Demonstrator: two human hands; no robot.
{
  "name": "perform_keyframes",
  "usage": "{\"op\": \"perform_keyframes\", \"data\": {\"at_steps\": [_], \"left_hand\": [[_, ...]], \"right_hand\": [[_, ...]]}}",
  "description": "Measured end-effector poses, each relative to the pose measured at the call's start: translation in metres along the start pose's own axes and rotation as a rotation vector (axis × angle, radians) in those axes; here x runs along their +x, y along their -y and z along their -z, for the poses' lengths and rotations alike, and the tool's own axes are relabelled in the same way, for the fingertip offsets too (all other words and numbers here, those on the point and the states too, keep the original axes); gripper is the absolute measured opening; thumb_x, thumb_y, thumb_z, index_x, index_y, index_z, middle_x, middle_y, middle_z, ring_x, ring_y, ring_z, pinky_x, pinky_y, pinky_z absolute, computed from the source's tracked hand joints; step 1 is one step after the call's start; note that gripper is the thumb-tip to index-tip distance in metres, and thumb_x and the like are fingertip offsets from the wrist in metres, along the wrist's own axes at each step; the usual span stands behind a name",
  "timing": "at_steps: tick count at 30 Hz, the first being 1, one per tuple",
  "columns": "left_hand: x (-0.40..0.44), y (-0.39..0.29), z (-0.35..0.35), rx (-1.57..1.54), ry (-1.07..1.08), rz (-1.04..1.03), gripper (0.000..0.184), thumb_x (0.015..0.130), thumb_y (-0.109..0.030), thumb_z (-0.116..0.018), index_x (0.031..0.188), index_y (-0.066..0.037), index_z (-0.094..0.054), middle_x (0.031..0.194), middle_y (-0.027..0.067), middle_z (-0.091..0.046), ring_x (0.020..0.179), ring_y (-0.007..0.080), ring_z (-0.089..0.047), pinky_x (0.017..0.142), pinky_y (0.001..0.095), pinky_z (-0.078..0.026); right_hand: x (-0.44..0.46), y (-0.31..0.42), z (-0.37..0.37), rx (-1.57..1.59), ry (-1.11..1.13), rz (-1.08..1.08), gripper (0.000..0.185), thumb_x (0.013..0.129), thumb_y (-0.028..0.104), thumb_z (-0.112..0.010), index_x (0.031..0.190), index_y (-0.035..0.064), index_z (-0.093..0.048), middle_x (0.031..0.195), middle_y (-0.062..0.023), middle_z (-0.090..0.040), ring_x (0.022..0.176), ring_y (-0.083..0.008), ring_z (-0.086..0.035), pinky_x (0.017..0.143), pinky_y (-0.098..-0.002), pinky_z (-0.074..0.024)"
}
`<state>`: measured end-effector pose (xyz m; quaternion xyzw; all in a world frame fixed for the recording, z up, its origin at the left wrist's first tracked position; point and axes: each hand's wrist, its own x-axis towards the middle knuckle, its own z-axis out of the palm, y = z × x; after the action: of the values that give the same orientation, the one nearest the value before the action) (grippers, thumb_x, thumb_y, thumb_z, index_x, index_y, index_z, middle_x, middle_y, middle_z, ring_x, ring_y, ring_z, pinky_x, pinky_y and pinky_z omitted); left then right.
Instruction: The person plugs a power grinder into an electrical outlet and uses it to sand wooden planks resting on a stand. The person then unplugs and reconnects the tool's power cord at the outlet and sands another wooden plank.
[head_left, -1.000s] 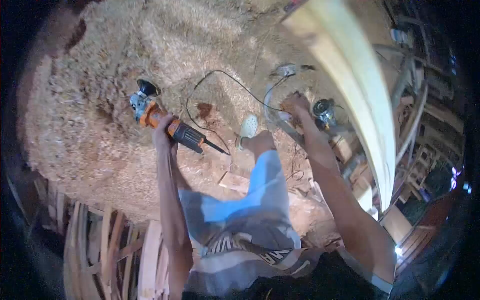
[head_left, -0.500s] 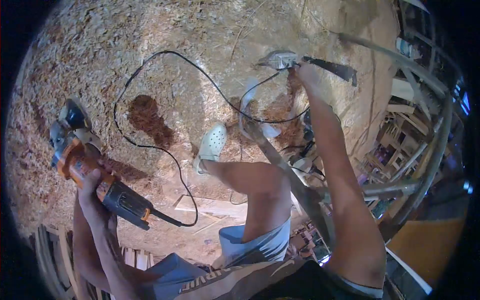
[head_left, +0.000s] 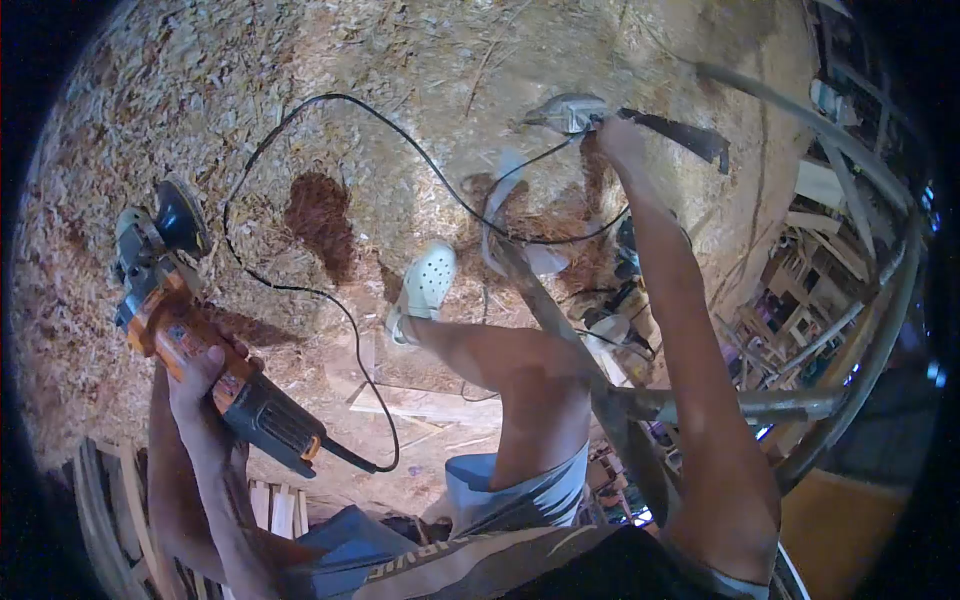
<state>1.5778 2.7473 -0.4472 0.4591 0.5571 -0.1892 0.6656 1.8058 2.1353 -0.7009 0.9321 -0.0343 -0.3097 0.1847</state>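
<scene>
My left hand (head_left: pixel 200 378) is closed around the body of an orange and black angle grinder (head_left: pixel 205 345), which is held out at the left above the shavings. A dark round disc (head_left: pixel 180 220) sits at its head. From its rear end a black power cord (head_left: pixel 345 310) loops over the ground toward the right. My right arm reaches forward, and my right hand (head_left: pixel 622 140) has its fingers curled in beside a grey metal object (head_left: pixel 568 113) and a long dark flat piece (head_left: pixel 680 138). The cord comes up to those fingers; what they grip is hard to make out.
Wood shavings (head_left: pixel 430 60) cover the ground. My foot in a pale clog (head_left: pixel 428 285) stands in the middle near a board (head_left: pixel 430 403). A metal pipe frame (head_left: pixel 740 403) lies at the right, with wood pieces (head_left: pixel 800 300) behind it. Planks (head_left: pixel 105 500) lean at lower left.
The grinder has shifted slightly right and down in view, its disc turning more toward the camera. My right hand is still at the grey object, slightly farther right in view.
</scene>
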Motion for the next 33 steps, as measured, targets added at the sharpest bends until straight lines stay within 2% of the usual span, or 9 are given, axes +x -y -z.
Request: {"op": "perform_keyframes", "data": {"at_steps": [5, 11, 16, 17, 22, 25, 28, 31, 33], "left_hand": [[0.000, 0.002, -0.011, -0.033, -0.036, 0.006, 0.052, 0.084, -0.024, -0.073, 0.127, -0.006, -0.052, 0.104, 0.0072, -0.062, 0.092, 0.0203, -0.064, 0.083, 0.0378, -0.058], [-0.008, -0.005, -0.016, -0.225, 0.154, 0.061, 0.037, 0.083, -0.001, -0.068, 0.116, -0.004, -0.052, 0.095, 0.0069, -0.060, 0.079, 0.0161, -0.062, 0.070, 0.0304, -0.055], [-0.028, -0.005, -0.035, -0.148, 0.180, -0.078, 0.035, 0.081, 0.001, -0.068, 0.111, -0.005, -0.051, 0.092, 0.0035, -0.059, 0.076, 0.0118, -0.060, 0.067, 0.0280, -0.053], [-0.034, -0.009, -0.035, -0.099, 0.207, -0.130, 0.038, 0.079, 0.001, -0.069, 0.113, -0.005, -0.052, 0.092, 0.0044, -0.059, 0.078, 0.0127, -0.061, 0.068, 0.0281, -0.053], [-0.109, -0.037, -0.020, -0.257, 0.579, 0.013, 0.046, 0.078, -0.004, -0.075, 0.118, -0.004, -0.053, 0.098, 0.0076, -0.063, 0.084, 0.0186, -0.065, 0.071, 0.0333, -0.056], [-0.170, -0.048, 0.016, -0.310, 0.790, 0.198, 0.056, 0.075, -0.011, -0.076, 0.125, -0.002, -0.052, 0.105, 0.0119, -0.064, 0.096, 0.0263, -0.067, 0.086, 0.0423, -0.058], [-0.185, -0.054, 0.073, -0.096, 0.957, 0.170, 0.058, 0.078, -0.022, -0.072, 0.127, 0.000, -0.051, 0.110, 0.0146, -0.061, 0.099, 0.0307, -0.066, 0.089, 0.0460, -0.058], [-0.252, -0.102, 0.075, -0.048, 1.070, 0.272, 0.061, 0.082, -0.036, -0.067, 0.128, 0.001, -0.049, 0.111, 0.0155, -0.058, 0.091, 0.0315, -0.064, 0.083, 0.0468, -0.059], [-0.345, -0.133, 0.051, -0.097, 1.221, 0.506, 0.062, 0.090, -0.045, -0.059, 0.131, -0.001, -0.047, 0.115, 0.0169, -0.058, 0.093, 0.0319, -0.064, 0.078, 0.0461, -0.059]], "right_hand": [[0.024, -0.004, -0.024, 0.000, 0.014, 0.013, 0.040, 0.098, 0.037, -0.055, 0.105, 0.0028, -0.073, 0.105, -0.0264, -0.071, 0.102, -0.0442, -0.068, 0.086, -0.0546, -0.0541], [0.024, 0.000, 0.015, -0.060, 0.179, 0.159, 0.038, 0.092, 0.034, -0.061, 0.106, 0.0016, -0.072, 0.108, -0.0243, -0.072, 0.103, -0.0431, -0.069, 0.089, -0.0530, -0.0539], [-0.020, 0.019, 0.045, -0.073, -0.030, 0.059, 0.032, 0.089, 0.028, -0.060, 0.108, 0.0061, -0.073, 0.104, -0.0220, -0.073, 0.096, -0.0399, -0.071, 0.086, -0.0520, -0.0553], [-0.055, 0.037, 0.050, -0.123, -0.166, 0.226, 0.025, 0.092, 0.021, -0.056, 0.102, 0.0055, -0.073, 0.094, -0.0213, -0.072, 0.087, -0.0378, -0.071, 0.078, -0.0522, -0.0558], [-0.299, 0.202, 0.141, 1.251, 0.469, 0.400, 0.067, 0.093, 0.029, -0.063, 0.152, 0.0031, -0.042, 0.151, -0.0124, -0.052, 0.139, -0.0222, -0.049, 0.112, -0.0351, -0.0426], [-0.475, 0.226, 0.249, 1.936, 0.677, 0.235, 0.045, 0.097, 0.041, -0.059, 0.124, 0.0042, -0.055, 0.118, -0.0064, -0.059, 0.111, -0.0189, -0.058, 0.090, -0.0363, -0.0497], [-0.603, 0.218, 0.349, 2.631, 0.778, 0.180, 0.049, 0.100, 0.053, -0.055, 0.095, 0.0053, -0.067, 0.086, -0.0005, -0.067, 0.083, -0.0156, -0.066, 0.069, -0.0375, -0.0569], [-0.644, 0.223, 0.363, 3.005, 0.836, 0.754, 0.040, 0.100, 0.038, -0.062, 0.111, 0.0001, -0.061, 0.100, -0.0090, -0.073, 0.088, -0.0239, -0.073, 0.074, -0.0397, -0.0590], [-0.685, 0.220, 0.379, 2.897, 0.918, 0.508, 0.042, 0.097, 0.036, -0.067, 0.118, 0.0005, -0.058, 0.101, -0.0109, -0.074, 0.092, -0.0245, -0.074, 0.073, -0.0411, -0.0595]]}}
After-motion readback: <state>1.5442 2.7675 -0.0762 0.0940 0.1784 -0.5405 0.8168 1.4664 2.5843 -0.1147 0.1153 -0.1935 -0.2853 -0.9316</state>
